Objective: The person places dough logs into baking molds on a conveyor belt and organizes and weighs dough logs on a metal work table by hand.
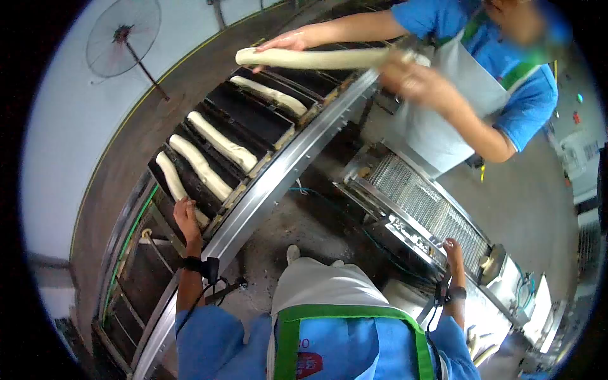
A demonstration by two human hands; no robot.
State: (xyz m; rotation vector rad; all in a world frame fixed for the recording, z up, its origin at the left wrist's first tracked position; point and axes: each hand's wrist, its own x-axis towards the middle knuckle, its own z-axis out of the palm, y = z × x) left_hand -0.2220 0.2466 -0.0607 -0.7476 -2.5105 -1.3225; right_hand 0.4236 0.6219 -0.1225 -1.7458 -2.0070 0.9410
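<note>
My left hand (185, 218) is at the near end of a long dough roll (170, 174) lying in the first dark tray slot. Its fingers are bent over the dough, touching it. More dough rolls (201, 166) lie in the neighbouring slots of the black trays (237, 114). On the right, my right hand (453, 251) is beside the edge of a metal mesh conveyor (430, 202); its fingers are partly bent and too small to read clearly.
Across the trays a co-worker in a blue shirt and white apron (437, 126) holds a long dough roll (316, 59) in both hands. A steel rail (259, 183) runs along the trays. A round fan (123, 35) stands upper left.
</note>
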